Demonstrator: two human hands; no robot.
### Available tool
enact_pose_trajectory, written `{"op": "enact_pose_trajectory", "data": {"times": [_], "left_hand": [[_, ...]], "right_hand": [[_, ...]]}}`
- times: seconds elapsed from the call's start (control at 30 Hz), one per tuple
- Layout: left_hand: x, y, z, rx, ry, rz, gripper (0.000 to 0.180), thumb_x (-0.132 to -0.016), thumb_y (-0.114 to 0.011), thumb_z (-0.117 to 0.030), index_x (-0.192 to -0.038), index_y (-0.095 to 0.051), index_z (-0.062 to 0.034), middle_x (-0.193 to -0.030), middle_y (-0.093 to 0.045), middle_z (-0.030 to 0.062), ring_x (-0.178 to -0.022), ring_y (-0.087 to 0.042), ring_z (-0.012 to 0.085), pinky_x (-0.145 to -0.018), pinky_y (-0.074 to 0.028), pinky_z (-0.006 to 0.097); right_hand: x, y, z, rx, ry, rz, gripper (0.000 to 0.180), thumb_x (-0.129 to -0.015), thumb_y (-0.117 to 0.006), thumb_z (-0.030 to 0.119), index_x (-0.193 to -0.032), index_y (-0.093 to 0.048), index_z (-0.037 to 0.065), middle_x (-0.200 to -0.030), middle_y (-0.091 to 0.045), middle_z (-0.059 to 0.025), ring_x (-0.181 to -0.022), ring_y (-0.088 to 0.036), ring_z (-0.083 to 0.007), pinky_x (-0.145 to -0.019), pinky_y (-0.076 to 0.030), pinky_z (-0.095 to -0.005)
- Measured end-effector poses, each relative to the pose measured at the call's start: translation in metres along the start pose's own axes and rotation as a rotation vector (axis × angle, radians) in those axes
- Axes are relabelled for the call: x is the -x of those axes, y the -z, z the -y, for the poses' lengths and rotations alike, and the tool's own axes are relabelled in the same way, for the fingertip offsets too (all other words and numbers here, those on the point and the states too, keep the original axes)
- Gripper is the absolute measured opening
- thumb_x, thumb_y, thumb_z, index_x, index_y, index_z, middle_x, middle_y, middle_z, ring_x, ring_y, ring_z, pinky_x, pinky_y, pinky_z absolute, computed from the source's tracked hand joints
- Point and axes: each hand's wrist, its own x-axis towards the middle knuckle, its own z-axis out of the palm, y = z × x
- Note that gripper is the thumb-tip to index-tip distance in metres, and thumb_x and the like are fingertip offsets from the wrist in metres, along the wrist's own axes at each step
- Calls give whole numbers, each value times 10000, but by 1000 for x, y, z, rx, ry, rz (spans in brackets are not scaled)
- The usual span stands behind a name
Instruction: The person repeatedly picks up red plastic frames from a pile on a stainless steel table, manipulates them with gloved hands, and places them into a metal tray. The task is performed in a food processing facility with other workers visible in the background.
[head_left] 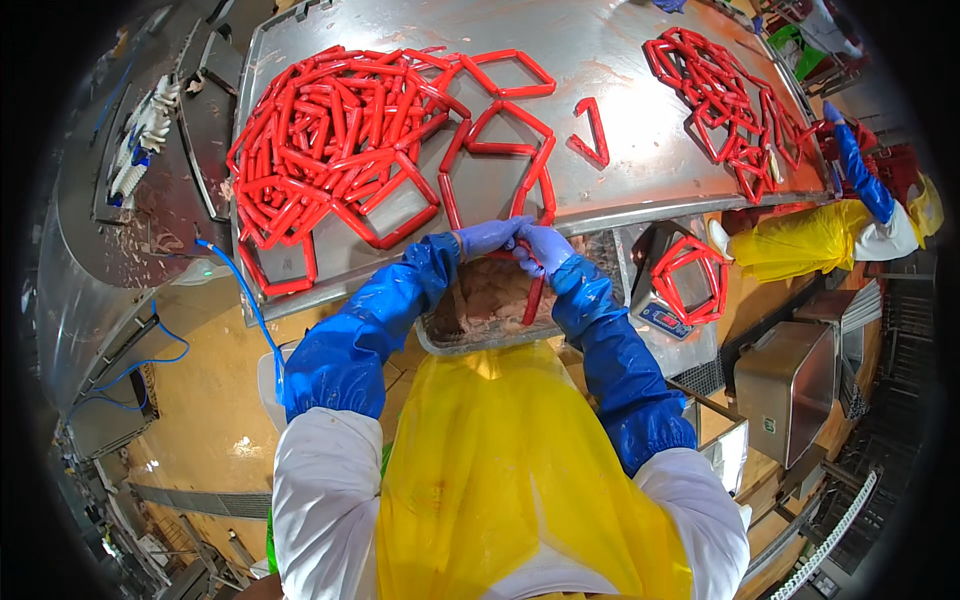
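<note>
Both my hands wear purple gloves and meet at the table's near edge, over a tub (440,346) of pinkish ground meat (478,298). My left hand (485,237) is closed on a chain of red sausage links (547,195) that runs up onto the table. My right hand (546,248) is closed on the same chain, touching the left fingertips. One sausage link (533,301) hangs below my right hand into the tub. The gloves hide the exact spot where the fingers pinch. A large heap of red linked sausages (330,130) lies to the left.
A short sausage piece (590,133) and a second sausage heap (715,90) lie on the metal table (620,50). Right of the tub, a sausage bundle (690,280) rests on a scale (664,321). A co-worker (810,240) in a yellow apron reaches toward the table's right end. A blue hose (240,285) hangs at left.
</note>
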Motion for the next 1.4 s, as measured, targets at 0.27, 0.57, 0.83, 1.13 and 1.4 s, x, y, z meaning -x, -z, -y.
{"op": "enact_pose_trajectory", "data": {"times": [0.27, 0.57, 0.83, 1.13, 1.4], "left_hand": [[11, 36, 36, -237, -183, -17, 302, -937, -650, -308, -1146, -719, -100, -920, -706, 111, -799, -665, 294, -679, -517, 425], [37, -27, -41, -449, -291, -553, 427, -860, -737, -393, -1149, -728, -78, -1009, -746, 150, -937, -714, 307, -833, -552, 447], [28, -26, 5, -105, -500, -629, 389, -932, -736, -423, -1067, -734, -57, -924, -735, 83, -856, -699, 209, -788, -557, 381], [67, -28, 24, 197, -234, -468, 425, -938, -729, -496, -851, -774, -82, -656, -648, 15, -574, -582, 117, -541, -460, 307], [70, -29, 15, -170, -110, -407, 485, -903, -709, -576, -805, -801, -109, -651, -648, -6, -581, -582, 145, -579, -477, 353]], "right_hand": [[-9, -45, -130, 952, 763, -668, 289, -981, -602, 280, -1126, -690, 45, -1104, -714, -229, -976, -682, -409, -823, -564, -498], [21, 31, 36, 1141, 812, -426, 355, -968, -589, 146, -1270, -596, -40, -1210, -666, -237, -1115, -638, -280, -961, -516, -411], [17, 7, 47, 1176, 619, -108, 309, -1046, -530, 294, -1168, -605, 20, -955, -672, -298, -897, -657, -487, -740, -522, -540], [9, -16, -158, 100, 505, -220, 248, -1089, -532, 253, -947, -632, 75, -854, -603, -42, -812, -568, -148, -717, -477, -274], [17, 1, -106, -44, 210, -271, 450, -1114, -421, 321, -1366, -587, -14, -1259, -658, -202, -1191, -611, -293, -981, -500, -408]]}}
